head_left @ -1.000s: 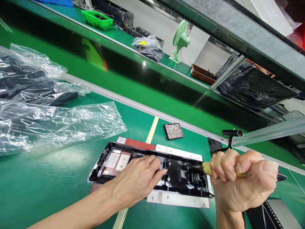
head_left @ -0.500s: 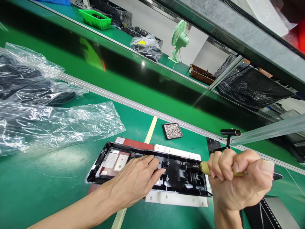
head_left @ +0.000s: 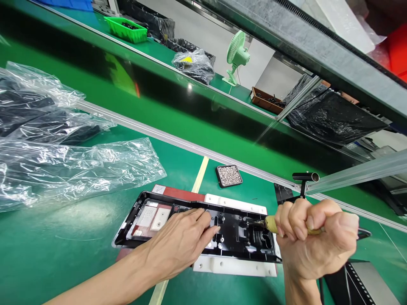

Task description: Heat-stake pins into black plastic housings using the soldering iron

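Green work surface fills the scene, and it is bordered at its far edge by a metal rail, behind which a shiny green conveyor belt is seen. Near the front edge of the bench, a long black plastic housing is laid with its inside facing up, on a white fixture plate and a red plate. The left hand is pressed flat on the middle of the housing, with the fingers stretched and nothing grasped. The right hand is clenched tightly around a tool with a yellowish handle, and the metal tip of the tool is placed inside the right end of the housing. A small black tray of silver screws is set just behind the housing, close to the rail. Clear plastic bags with dark parts are spread at the left side of the bench. On the far bench, a green basket, a small green fan and a brown tray are found.
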### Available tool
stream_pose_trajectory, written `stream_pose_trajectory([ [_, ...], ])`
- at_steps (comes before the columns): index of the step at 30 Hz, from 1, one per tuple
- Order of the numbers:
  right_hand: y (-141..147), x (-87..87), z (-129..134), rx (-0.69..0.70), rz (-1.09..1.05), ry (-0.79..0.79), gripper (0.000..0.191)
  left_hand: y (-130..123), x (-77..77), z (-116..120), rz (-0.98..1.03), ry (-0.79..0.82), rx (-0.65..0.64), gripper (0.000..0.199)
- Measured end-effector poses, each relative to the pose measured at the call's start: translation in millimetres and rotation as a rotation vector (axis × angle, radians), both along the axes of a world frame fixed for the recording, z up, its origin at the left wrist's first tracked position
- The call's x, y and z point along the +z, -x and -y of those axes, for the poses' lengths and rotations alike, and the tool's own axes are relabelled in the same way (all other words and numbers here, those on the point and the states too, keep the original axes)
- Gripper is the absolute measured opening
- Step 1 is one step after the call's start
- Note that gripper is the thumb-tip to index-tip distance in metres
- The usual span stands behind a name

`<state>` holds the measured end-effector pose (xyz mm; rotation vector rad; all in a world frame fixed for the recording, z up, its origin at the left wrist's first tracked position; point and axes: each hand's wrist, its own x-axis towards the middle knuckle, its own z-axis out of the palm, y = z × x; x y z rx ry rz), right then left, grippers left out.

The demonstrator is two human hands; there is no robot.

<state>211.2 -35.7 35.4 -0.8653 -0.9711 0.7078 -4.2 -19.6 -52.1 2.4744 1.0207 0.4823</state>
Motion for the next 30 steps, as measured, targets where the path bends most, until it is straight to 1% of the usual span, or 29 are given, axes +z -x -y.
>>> stream_pose_trajectory([
  [10, 4.5, -0.1, -0.2, -0.012, -0.007, -0.023, 0.04, -0.6, -7.5, -0.1, -0.022, -0.027, 0.004, 0.031],
  [22, 6.2, 1.3, -0.2, -0.043, -0.012, -0.017, 0.043, -0.9, -3.4, -0.8, -0.029, -0.025, 0.002, 0.032],
  [26, 5.6, 0.2, 0.0, -0.04, -0.006, -0.001, 0.043, -0.7, -1.9, -0.6, -0.02, -0.039, 0.002, 0.03],
  [30, 4.7, -0.9, -0.4, -0.03, 0.003, -0.021, 0.041, 0.0, -1.5, 0.1, -0.016, -0.047, 0.001, 0.03],
])
